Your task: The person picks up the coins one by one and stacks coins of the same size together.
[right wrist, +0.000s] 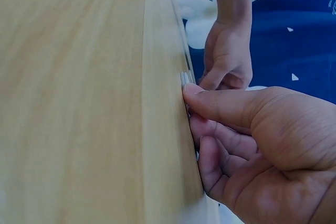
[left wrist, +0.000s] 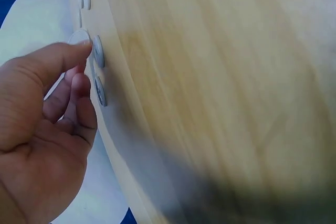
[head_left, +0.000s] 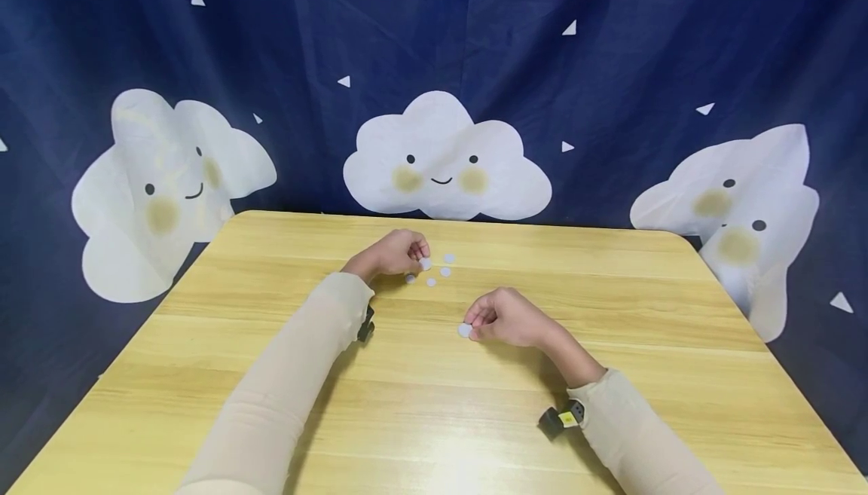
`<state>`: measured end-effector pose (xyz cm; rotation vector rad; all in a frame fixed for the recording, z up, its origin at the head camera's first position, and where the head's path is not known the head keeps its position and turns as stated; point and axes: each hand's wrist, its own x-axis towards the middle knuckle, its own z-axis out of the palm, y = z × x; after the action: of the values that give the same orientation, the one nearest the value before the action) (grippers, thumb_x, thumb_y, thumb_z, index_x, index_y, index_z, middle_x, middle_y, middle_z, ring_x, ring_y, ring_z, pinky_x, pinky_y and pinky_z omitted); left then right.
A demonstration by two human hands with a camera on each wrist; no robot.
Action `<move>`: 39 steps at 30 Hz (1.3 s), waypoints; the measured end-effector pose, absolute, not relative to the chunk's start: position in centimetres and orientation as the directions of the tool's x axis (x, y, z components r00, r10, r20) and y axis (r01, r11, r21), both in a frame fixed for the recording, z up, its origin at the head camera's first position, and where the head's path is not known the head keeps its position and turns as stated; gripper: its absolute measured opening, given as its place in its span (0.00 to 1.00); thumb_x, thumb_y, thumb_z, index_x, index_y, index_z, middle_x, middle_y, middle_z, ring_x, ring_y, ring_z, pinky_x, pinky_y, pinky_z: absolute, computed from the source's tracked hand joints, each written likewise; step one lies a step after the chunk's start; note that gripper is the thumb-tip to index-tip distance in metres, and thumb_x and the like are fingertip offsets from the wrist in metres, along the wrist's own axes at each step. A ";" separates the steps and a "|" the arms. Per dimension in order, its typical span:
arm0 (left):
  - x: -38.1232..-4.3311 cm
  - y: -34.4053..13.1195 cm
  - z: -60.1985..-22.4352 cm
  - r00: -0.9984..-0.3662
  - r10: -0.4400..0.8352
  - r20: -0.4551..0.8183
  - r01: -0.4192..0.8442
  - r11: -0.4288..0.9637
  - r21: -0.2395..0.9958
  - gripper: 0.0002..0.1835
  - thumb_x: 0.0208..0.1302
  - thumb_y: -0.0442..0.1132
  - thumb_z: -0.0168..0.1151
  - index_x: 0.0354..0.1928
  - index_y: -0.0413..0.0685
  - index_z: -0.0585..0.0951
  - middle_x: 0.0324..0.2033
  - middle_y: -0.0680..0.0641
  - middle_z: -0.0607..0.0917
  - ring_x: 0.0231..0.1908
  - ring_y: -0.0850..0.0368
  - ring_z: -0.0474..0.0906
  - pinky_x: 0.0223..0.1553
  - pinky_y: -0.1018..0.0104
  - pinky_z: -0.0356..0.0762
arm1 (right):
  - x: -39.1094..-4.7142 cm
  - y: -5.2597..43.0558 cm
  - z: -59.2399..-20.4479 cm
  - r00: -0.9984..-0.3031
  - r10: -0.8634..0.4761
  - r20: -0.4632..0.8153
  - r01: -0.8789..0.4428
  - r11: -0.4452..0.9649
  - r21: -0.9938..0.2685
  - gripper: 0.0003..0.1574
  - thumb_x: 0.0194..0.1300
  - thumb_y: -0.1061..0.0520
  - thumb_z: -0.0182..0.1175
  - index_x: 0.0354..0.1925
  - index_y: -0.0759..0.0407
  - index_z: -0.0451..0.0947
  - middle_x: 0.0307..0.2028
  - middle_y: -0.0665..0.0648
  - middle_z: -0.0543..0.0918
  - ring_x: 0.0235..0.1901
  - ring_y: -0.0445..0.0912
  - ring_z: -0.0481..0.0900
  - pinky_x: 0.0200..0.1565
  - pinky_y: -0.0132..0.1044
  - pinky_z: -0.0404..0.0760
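Head view: pinches one disc [head_left: 425, 263] with left hand [head_left: 398, 252], second disc [head_left: 464, 330] with right hand [head_left: 508, 319], by edge, probably for precision.

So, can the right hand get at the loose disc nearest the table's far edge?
Probably yes: the table right of that disc looks open, though the right hand is pinching another disc.

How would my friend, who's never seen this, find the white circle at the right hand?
Find the big wooden table, then the right hand over it. That hand pinches the white circle. It's the one set apart from the other white circles, which are gathered at the left hand.
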<state>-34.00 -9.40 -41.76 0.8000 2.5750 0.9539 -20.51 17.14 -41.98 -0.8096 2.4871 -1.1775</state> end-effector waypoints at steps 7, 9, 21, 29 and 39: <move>-33.7 -9.5 -41.4 -0.832 0.555 0.022 0.421 0.604 0.677 0.03 0.67 0.29 0.65 0.39 0.41 0.86 0.37 0.47 0.88 0.40 0.54 0.83 0.48 0.61 0.81 | -20.4 17.2 -41.9 -0.807 -0.591 -0.012 -0.364 0.513 -0.778 0.06 0.59 0.65 0.73 0.37 0.62 0.86 0.29 0.51 0.87 0.32 0.41 0.82 0.40 0.33 0.83; -33.6 -9.7 -41.4 -0.853 0.521 0.026 0.388 0.600 0.700 0.03 0.68 0.31 0.66 0.40 0.42 0.87 0.38 0.48 0.88 0.41 0.54 0.82 0.50 0.60 0.80 | -20.4 17.1 -41.9 -0.807 -0.591 -0.010 -0.364 0.511 -0.779 0.06 0.59 0.66 0.73 0.37 0.62 0.86 0.29 0.52 0.87 0.31 0.41 0.82 0.39 0.33 0.83; -32.9 -10.1 -41.2 -0.906 0.421 0.039 0.292 0.557 0.778 0.05 0.67 0.32 0.66 0.42 0.41 0.87 0.38 0.47 0.88 0.41 0.53 0.82 0.46 0.62 0.80 | -20.6 17.3 -42.3 -0.806 -0.591 -0.012 -0.370 0.519 -0.771 0.06 0.59 0.65 0.74 0.37 0.61 0.86 0.30 0.50 0.87 0.33 0.41 0.82 0.41 0.34 0.83; -31.6 -10.0 -40.5 -0.937 0.348 -0.024 0.168 0.508 0.845 0.07 0.68 0.34 0.66 0.44 0.43 0.88 0.40 0.46 0.89 0.38 0.55 0.82 0.41 0.65 0.80 | -20.7 17.2 -42.4 -0.808 -0.588 -0.019 -0.364 0.525 -0.770 0.06 0.60 0.65 0.73 0.37 0.61 0.86 0.30 0.50 0.86 0.33 0.41 0.82 0.41 0.33 0.83; -30.3 -9.6 -39.9 -0.932 0.361 -0.032 0.168 0.508 0.845 0.06 0.67 0.34 0.67 0.43 0.44 0.89 0.39 0.48 0.89 0.42 0.55 0.82 0.46 0.64 0.79 | -20.5 17.3 -42.2 -0.812 -0.584 -0.012 -0.368 0.527 -0.766 0.06 0.59 0.65 0.74 0.37 0.61 0.87 0.29 0.50 0.86 0.32 0.42 0.82 0.40 0.33 0.83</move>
<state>-30.35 -9.55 -39.94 0.4531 2.5454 1.3915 -20.54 17.27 -42.18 -0.7988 2.5019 -1.1605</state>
